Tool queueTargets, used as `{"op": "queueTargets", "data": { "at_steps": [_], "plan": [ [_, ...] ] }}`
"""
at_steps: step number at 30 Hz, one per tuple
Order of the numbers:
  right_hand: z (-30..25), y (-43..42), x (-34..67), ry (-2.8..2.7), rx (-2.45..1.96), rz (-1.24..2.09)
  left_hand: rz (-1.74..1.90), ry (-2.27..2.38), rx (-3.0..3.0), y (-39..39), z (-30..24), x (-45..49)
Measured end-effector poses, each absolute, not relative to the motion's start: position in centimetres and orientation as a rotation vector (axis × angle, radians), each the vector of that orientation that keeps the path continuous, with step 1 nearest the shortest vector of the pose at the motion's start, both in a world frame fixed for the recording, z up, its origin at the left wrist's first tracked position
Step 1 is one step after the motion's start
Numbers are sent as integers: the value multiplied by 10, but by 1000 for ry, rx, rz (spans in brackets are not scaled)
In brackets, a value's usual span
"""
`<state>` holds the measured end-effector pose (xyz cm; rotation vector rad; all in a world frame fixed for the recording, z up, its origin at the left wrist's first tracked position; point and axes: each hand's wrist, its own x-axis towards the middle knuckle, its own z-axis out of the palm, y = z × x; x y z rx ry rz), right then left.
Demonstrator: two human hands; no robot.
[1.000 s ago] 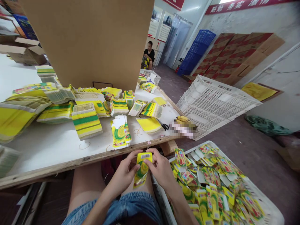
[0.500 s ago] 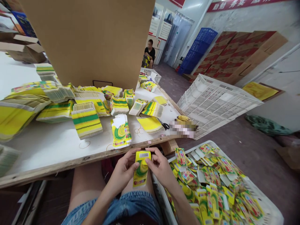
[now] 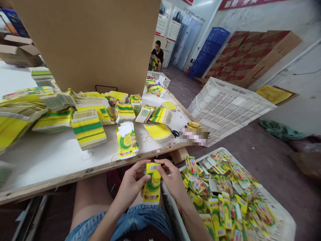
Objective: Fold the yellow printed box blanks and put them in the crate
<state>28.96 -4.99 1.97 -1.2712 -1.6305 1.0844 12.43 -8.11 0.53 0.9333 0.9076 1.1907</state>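
Observation:
A small yellow and green printed carton (image 3: 152, 187) is held upright over my lap, its barcode end at the top. My left hand (image 3: 135, 180) pinches its left edge, thumb on the front face. On the other side my right hand (image 3: 170, 175) grips the top right corner with thumb and fingers. The far side of the carton is hidden. Just ahead, near the table edge, lies a small pile of flat cartons (image 3: 127, 140). To my right stands a white crate (image 3: 283, 217) filled with many cartons like the one I hold.
Bundles of flat cartons (image 3: 89, 130) line the white table (image 3: 60, 160) in front of a large cardboard box (image 3: 87, 43). Black scissors (image 3: 175, 133) and bananas (image 3: 194, 125) lie near the right edge. Stacked white crates (image 3: 228, 107) stand beyond. A person (image 3: 157, 55) sits farther back.
The carton has turned slightly in my fingers, now showing more of its lower printed front. Both hands stay on it. The whole view has shifted a little.

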Motion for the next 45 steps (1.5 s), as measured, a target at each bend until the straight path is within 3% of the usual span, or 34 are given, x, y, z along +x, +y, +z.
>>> {"op": "queueTargets", "data": {
  "at_steps": [6, 12, 14, 22, 28, 34, 39, 45],
  "plan": [
    [27, -57, 325, -1609, -1358, 1066, 1110, 991, 1154, -83, -7, 150],
    [28, -55, 434, -1873, -2198, 66, 1083, 1077, 1346, -76, -21, 157],
    [12, -43, 447, -1818, -2310, -60, 1085, 1084, 1352, -75, -24, 156],
    [-49, -11, 427, -1677, -2532, 46, 1086, 1164, 1291, -76, -29, 142],
    [-30, -67, 497, -1430, -2831, -45, 1017, 1112, 1298, -70, -32, 154],
    [-7, -145, 567, -1161, -3200, 235, 953, 1090, 1319, -69, -30, 162],
    [-1, -163, 570, -1176, -3157, 445, 923, 1087, 1341, -71, -27, 162],
    [4, -156, 546, -1317, -2842, 437, 938, 1098, 1356, -77, -19, 155]
  ]
}}
